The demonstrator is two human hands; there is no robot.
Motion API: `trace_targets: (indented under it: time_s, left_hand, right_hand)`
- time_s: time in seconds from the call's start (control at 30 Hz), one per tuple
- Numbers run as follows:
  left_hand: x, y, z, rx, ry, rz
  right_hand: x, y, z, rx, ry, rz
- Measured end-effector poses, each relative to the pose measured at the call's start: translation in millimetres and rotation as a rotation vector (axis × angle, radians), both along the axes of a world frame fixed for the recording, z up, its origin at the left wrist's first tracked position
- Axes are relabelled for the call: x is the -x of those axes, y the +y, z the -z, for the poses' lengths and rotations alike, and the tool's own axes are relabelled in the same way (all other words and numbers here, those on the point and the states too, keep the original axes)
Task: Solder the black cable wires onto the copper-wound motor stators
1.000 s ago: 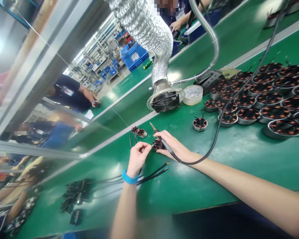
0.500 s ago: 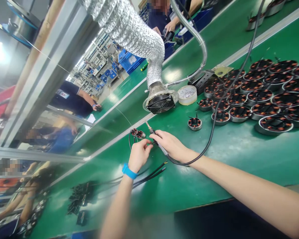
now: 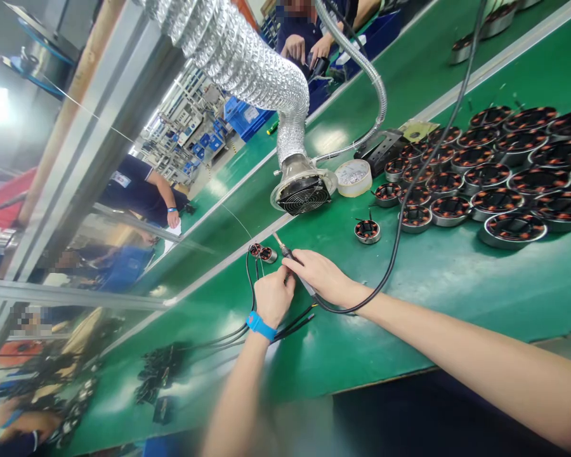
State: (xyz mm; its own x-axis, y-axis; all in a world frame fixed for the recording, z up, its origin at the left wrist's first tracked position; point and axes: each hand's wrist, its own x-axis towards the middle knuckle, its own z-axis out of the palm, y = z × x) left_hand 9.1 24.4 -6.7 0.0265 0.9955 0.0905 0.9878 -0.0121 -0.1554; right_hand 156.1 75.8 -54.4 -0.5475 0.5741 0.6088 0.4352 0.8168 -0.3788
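Note:
My right hand (image 3: 324, 274) is wrapped around a soldering iron (image 3: 309, 289), its copper-coloured tip pointing up and left. Close against it, my left hand (image 3: 273, 297), with a blue wristband (image 3: 261, 326), has its fingers pinched together; what they hold is hidden. A thin pale wire (image 3: 242, 223) hangs down toward the left hand. Just beyond the fingers, two small round wound coils in metal rings (image 3: 267, 254) lie by the bench's metal strip. Black cables (image 3: 252, 279) run from there past the left wrist, and cut cable ends (image 3: 305, 317) lie below the hands.
Many ring-shaped coils (image 3: 514, 230) crowd the right side; a single one (image 3: 367, 231) sits apart. A fume duct (image 3: 292, 136) with a fan grille hangs over a round white tub (image 3: 353, 178). The iron's cord (image 3: 394, 270) loops over the bench. Co-workers sit across.
My left hand has moved slightly right and up, closer to the soldering iron and my right hand. The right hand keeps hold of the iron. The view has shifted a little.

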Motion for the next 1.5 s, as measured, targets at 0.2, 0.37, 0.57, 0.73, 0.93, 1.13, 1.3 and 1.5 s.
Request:
trace_targets:
  time_s: [0.2,0.37,0.57,0.73,0.93,1.13,1.3,1.5]
  left_hand:
    - [-2,-5,4.1,-0.026,0.051,0.053]
    - [-2,-5,4.9,0.032,0.049,0.015]
    - [-1,-10,4.6,-0.041,0.007,-0.063]
    - [-2,-11,6.9,-0.092,-0.083,-0.166]
    - [0,-11,5.7,-0.075,-0.063,-0.098]
    - [4,-12,2.7,-0.012,0.03,0.02]
    - [6,-11,2.4,0.033,0.056,0.054]
    - [12,-14,5.1,-0.054,-0.07,0.064]
  right_hand:
    - [1,-1,0.0,-0.013,-0.021,0.023]
    - [1,-3,-3.7,-0.016,-0.062,0.015]
    - [2,-5,-6.0,-0.011,-0.096,0.015]
    - [3,-5,-4.4,-0.024,-0.101,0.037]
    - [2,-5,-5.4,-0.015,-0.087,0.017]
    - [2,-4,-3.1,-0.011,-0.092,0.02]
    - [3,-3,-1.3,-0.033,-0.088,0.043]
    - [1,-3,-4.5,-0.013,-0.096,0.016]
